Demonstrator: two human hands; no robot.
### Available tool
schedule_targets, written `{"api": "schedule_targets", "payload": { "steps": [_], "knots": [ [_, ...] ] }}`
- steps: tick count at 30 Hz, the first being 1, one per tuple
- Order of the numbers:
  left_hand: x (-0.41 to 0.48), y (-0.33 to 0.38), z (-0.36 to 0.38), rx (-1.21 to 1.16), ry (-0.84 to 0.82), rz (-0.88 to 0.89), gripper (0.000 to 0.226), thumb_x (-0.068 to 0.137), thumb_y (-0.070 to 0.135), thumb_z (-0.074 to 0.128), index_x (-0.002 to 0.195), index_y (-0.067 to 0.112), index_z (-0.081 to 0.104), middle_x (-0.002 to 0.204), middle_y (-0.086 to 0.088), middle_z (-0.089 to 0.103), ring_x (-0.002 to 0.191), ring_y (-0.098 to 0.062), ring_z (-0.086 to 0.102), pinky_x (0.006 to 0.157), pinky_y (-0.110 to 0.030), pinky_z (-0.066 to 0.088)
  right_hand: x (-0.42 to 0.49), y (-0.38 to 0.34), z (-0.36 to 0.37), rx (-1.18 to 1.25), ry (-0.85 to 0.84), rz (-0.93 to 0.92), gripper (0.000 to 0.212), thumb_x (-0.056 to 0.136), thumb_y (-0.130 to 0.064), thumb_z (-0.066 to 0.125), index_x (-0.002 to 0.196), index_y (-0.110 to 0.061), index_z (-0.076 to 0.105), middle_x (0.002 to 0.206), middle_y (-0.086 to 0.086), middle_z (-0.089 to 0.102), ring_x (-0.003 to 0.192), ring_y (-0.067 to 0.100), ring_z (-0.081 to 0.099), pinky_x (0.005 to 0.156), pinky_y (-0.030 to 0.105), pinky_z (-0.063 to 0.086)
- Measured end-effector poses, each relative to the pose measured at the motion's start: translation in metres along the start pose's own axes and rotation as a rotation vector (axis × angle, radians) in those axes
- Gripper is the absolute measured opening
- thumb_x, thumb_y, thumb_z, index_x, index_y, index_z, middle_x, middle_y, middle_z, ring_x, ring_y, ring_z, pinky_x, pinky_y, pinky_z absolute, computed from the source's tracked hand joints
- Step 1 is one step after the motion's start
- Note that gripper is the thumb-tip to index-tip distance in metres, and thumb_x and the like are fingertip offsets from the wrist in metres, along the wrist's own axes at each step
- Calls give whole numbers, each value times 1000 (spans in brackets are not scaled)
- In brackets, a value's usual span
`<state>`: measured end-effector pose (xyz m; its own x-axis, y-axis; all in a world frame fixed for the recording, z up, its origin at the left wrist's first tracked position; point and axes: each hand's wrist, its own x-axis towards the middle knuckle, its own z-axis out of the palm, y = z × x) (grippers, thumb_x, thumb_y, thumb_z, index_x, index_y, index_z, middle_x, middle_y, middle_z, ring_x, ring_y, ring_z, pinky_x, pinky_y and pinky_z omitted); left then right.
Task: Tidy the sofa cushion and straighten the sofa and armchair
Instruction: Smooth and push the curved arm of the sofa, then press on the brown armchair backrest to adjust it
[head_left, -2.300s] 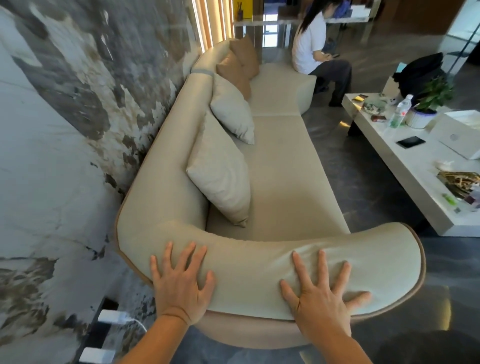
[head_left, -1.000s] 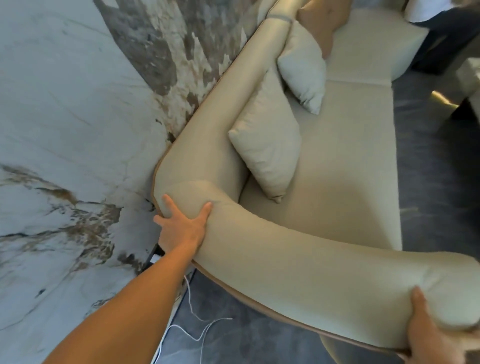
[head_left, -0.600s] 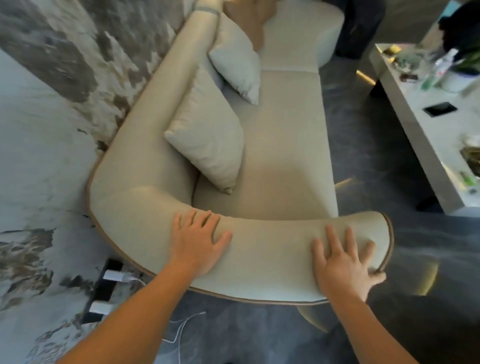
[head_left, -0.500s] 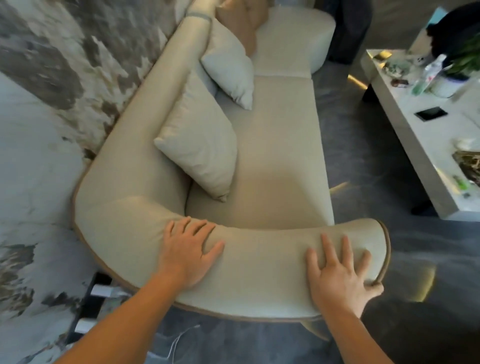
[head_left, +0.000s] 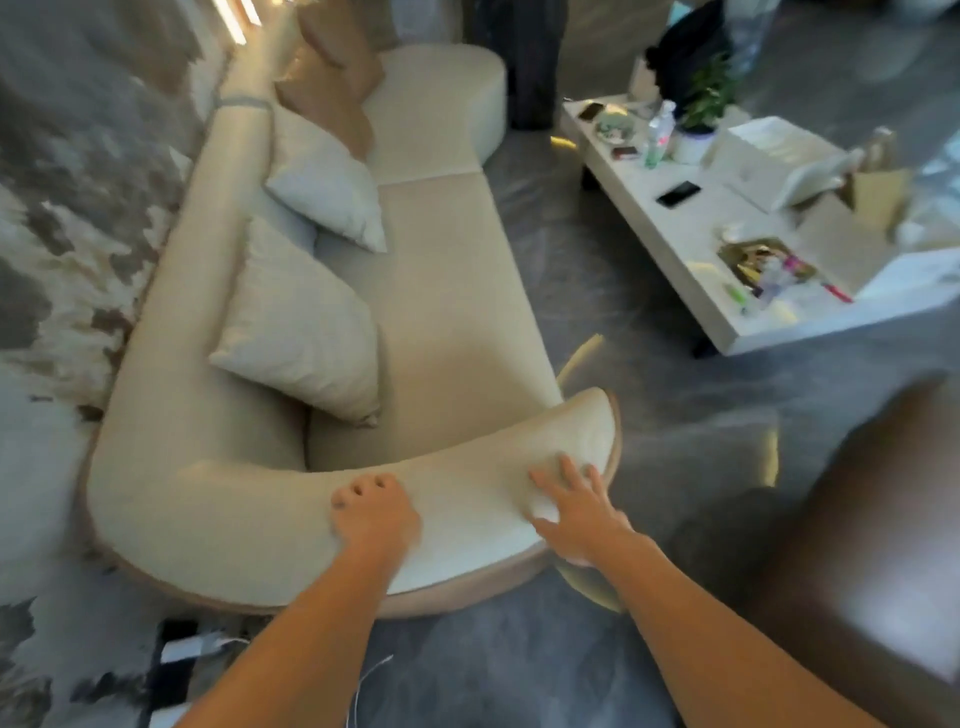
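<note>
A marbled wall (head_left: 57, 218) is seen behind the sofa (head_left: 457, 312). Two pale cushions (head_left: 306, 322) are leaned against the sofa's backrest. The left hand (head_left: 376, 517) is laid on the sofa's near armrest, fingers curled together. The right hand (head_left: 576, 506) is pressed on the armrest's end, fingers spread. A white table (head_left: 727, 322) is set right of the sofa.

**Around the room**

I see a low white coffee table (head_left: 691, 249) standing well apart on the grey floor (head_left: 597, 291). On it I make out a black phone (head_left: 678, 193), a clear bottle (head_left: 658, 136) near a potted plant (head_left: 702, 106), a white box (head_left: 763, 156) and a gold tray (head_left: 763, 262) of small bits, too blurred for me to name. A marbled wall (head_left: 62, 171) fills my left side. Low down, white plugs (head_left: 187, 649) sit by it with a thin cable (head_left: 371, 680).
</note>
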<state>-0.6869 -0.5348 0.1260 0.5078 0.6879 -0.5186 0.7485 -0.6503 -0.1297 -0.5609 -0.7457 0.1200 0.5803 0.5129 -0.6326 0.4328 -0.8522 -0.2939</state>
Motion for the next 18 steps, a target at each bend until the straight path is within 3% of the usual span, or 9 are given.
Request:
{"api": "schedule_targets", "payload": {
  "steps": [2, 4, 5, 9, 14, 18],
  "knots": [
    [-18, 27, -7, 30, 2, 196, 43, 95, 31, 38, 134, 13, 40, 136, -14, 43, 124, -37, 40, 99, -46, 38, -24, 3, -13, 88, -7, 28, 55, 95, -37, 47, 149, -33, 36, 163, 3, 18, 146, 31, 24, 113, 49, 34],
    [-34, 57, -15, 59, -14, 382, 42, 96, 34, 38, 133, 15, 40, 134, -13, 42, 123, -35, 42, 96, -44, 41, -49, 13, -30, 186, 99, 106, 41, 94, -27, 44, 132, -20, 58, 142, 11, 53, 124, 33, 53, 100, 40, 47],
    [-43, 74, -20, 71, -25, 461, 41, 97, 35, 37, 133, 16, 41, 135, -12, 43, 123, -34, 43, 96, -43, 42, -66, 22, -38, 230, 165, 149, 38, 92, -24, 42, 124, -18, 62, 131, 12, 60, 115, 34, 59, 93, 38, 49],
    [-82, 145, -32, 111, -50, 692, 37, 95, 34, 42, 126, 19, 55, 132, -13, 55, 121, -33, 53, 96, -39, 45, -141, 70, -50, 321, 293, 319, 28, 87, -22, 44, 101, -17, 67, 111, 13, 66, 98, 37, 62, 85, 38, 54],
    [-163, 232, -25, 240, -53, 936, 29, 88, 34, 47, 103, 18, 67, 114, -14, 67, 105, -35, 63, 88, -37, 51, -252, 142, -27, 409, 357, 599, 27, 87, -22, 47, 104, -15, 67, 114, 14, 65, 101, 38, 62, 82, 37, 50],
    [-243, 289, -6, 296, -139, 1131, 26, 85, 35, 50, 98, 21, 69, 113, -13, 67, 102, -34, 64, 84, -37, 53, -330, 183, 8, 513, 483, 755, 27, 87, -16, 47, 107, -9, 64, 116, 18, 64, 109, 38, 59, 86, 37, 49]
  ]
}}
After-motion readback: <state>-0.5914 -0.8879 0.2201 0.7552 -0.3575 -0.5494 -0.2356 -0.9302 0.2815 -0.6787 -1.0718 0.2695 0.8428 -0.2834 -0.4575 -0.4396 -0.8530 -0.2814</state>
